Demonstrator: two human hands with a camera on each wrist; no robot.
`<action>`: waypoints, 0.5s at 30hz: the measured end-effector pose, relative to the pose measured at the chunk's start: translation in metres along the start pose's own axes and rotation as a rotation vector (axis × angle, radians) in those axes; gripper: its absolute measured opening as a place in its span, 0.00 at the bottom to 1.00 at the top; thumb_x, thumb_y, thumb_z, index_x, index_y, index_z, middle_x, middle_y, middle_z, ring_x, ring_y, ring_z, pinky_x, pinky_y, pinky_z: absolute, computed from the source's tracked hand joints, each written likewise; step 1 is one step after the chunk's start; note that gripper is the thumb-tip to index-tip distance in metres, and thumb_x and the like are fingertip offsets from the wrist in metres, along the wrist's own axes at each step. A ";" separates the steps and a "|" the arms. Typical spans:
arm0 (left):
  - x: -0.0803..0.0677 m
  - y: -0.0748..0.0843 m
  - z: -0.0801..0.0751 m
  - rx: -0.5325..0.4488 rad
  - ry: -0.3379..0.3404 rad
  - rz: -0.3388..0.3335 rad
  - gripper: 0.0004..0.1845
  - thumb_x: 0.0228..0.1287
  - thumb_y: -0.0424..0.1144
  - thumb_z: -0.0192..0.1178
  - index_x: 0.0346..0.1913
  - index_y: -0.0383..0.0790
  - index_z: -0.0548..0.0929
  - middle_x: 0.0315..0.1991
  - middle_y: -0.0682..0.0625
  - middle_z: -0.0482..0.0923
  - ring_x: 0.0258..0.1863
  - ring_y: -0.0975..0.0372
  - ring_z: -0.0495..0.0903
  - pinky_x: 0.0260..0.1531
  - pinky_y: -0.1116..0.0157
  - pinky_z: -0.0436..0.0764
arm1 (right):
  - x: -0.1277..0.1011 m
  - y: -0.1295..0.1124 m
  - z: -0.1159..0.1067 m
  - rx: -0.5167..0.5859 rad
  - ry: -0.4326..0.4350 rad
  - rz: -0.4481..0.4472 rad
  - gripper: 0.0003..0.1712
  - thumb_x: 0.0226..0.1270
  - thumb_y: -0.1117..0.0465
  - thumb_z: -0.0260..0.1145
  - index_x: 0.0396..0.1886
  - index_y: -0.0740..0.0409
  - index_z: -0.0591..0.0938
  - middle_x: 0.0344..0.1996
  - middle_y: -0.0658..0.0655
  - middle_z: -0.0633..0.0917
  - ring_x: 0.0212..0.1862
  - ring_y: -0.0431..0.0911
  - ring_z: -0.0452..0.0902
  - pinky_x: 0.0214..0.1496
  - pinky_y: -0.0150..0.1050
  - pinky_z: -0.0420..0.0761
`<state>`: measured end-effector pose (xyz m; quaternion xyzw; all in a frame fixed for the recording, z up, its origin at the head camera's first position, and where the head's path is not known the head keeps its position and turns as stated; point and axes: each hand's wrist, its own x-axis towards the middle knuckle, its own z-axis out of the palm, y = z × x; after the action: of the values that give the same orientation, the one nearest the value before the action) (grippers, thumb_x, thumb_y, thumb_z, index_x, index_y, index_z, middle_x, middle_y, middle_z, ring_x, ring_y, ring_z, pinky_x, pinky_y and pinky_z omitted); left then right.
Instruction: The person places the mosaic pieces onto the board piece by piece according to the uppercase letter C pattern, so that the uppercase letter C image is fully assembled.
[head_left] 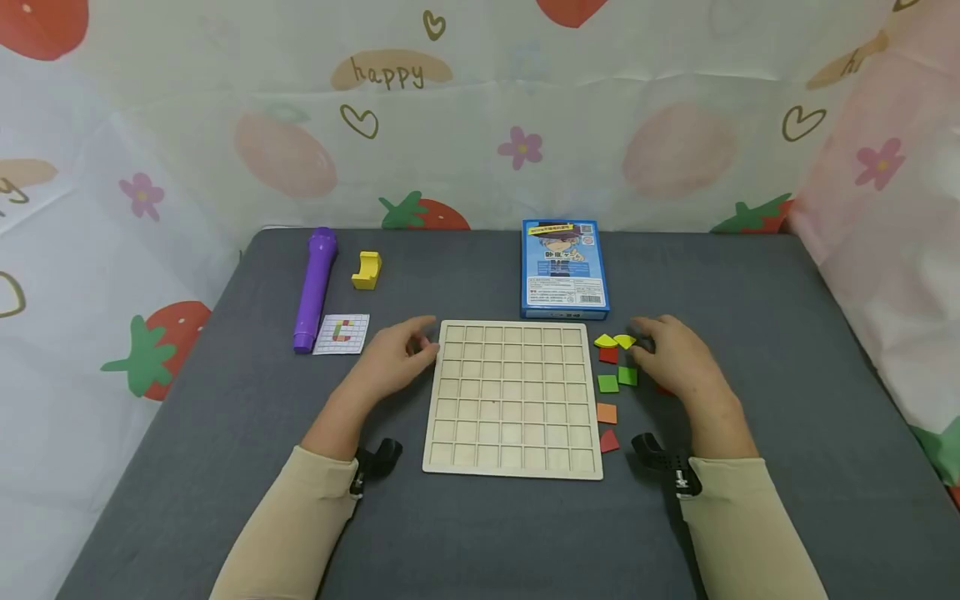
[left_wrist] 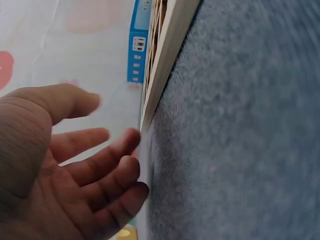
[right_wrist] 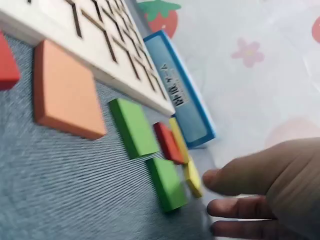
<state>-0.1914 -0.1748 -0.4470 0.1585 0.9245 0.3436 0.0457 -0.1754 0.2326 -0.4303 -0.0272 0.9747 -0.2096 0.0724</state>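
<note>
Nothing placed

On screen I saw the left hand (head_left: 392, 357) loose, empty, left of the bare board (head_left: 513, 389); the right hand (head_left: 677, 357) slightly parted, empty, near yellow pieces (head_left: 604, 341) at far right. This seemed the reach; next needed a light pinch.

in the head view we cannot read the small print (head_left: 553, 289) on the blue box (head_left: 565, 268), and the right hand (head_left: 678, 354) hides all but a sliver of a red piece (head_left: 664, 390). our left wrist view crops the wooden board (left_wrist: 169, 52) at its top edge, while our right wrist view cuts off another red piece (right_wrist: 6, 65) at its left edge.
</note>
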 end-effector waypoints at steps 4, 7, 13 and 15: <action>0.001 -0.002 0.003 0.020 -0.095 -0.001 0.28 0.68 0.37 0.63 0.69 0.31 0.76 0.35 0.50 0.80 0.30 0.61 0.74 0.39 0.59 0.72 | 0.002 0.005 0.008 -0.038 0.018 -0.036 0.26 0.74 0.58 0.67 0.68 0.61 0.79 0.52 0.70 0.75 0.50 0.63 0.72 0.51 0.61 0.74; 0.001 -0.001 0.004 0.031 -0.140 0.001 0.28 0.65 0.35 0.64 0.67 0.30 0.78 0.34 0.51 0.79 0.30 0.61 0.72 0.38 0.60 0.71 | 0.002 0.005 0.012 -0.047 0.052 -0.050 0.22 0.72 0.58 0.68 0.63 0.61 0.84 0.49 0.68 0.77 0.49 0.62 0.72 0.50 0.60 0.74; 0.001 0.000 0.005 0.032 -0.142 0.003 0.28 0.65 0.35 0.65 0.66 0.29 0.78 0.33 0.51 0.78 0.29 0.61 0.71 0.37 0.61 0.70 | 0.003 0.004 0.011 -0.037 0.075 -0.031 0.20 0.70 0.58 0.69 0.56 0.66 0.85 0.49 0.68 0.80 0.50 0.62 0.75 0.54 0.60 0.75; 0.001 0.000 0.005 0.036 -0.138 0.006 0.28 0.65 0.36 0.66 0.66 0.29 0.78 0.33 0.51 0.78 0.29 0.61 0.71 0.37 0.61 0.70 | 0.003 0.004 0.009 -0.029 0.071 -0.022 0.21 0.70 0.59 0.68 0.56 0.67 0.84 0.49 0.68 0.81 0.50 0.61 0.76 0.54 0.60 0.75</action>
<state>-0.1917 -0.1709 -0.4508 0.1854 0.9246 0.3155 0.1054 -0.1774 0.2318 -0.4406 -0.0315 0.9793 -0.1970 0.0351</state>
